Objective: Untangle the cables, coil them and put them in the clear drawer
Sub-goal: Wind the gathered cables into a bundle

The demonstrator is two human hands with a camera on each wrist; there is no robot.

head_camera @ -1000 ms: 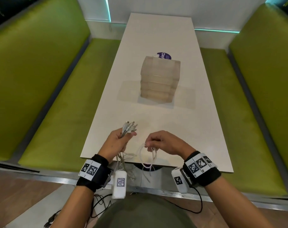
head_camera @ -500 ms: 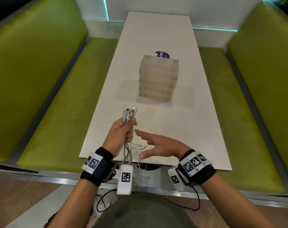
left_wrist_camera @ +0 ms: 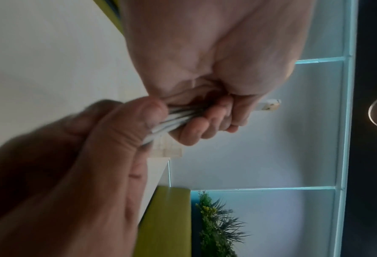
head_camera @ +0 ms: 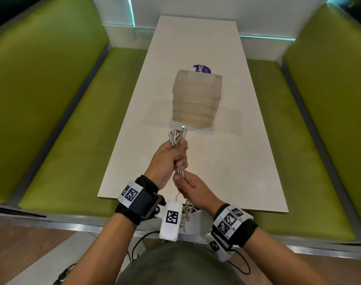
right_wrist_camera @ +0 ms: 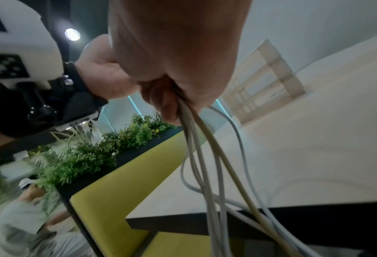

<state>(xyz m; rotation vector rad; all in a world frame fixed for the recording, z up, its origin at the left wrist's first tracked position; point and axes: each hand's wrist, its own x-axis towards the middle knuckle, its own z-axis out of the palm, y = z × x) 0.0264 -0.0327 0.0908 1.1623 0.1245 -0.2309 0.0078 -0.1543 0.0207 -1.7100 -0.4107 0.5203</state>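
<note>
Nearest the person, the loose lower lengths of the cables (right_wrist_camera: 216, 173) hang in slack, crossing loops below the near edge of the table (head_camera: 227, 161), dropping past the white camera pack on the left wrist. Just above that edge, the right hand (head_camera: 193, 189) is closed around the bundle, its fingers and thumb curled tight on the cords, with the strands leaving the bottom of the fist in the right wrist view. Directly above it and almost touching, the left hand (head_camera: 168, 159) is also clamped on the same bundle in a fist, thumb pressed on top; the left wrist view shows a short run of grey-white cords pulled straight between the two fists, the right thumb lying against them. Out of the top of the left fist the plug ends (head_camera: 178, 135) stick up together in a small fan, several silvery connectors side by side, held in the air over the table and pointing toward the drawer unit. Farther along the table, on its middle line and well apart from the hands, stands the clear drawer unit (head_camera: 197, 97), a frosted stack of several drawers, all pushed in as far as can be told. Just behind the unit a round purple sticker (head_camera: 202, 68) lies flat on the table, partly hidden by the unit's top. Green padded benches (head_camera: 62, 112) run along both long sides of the table.
</note>
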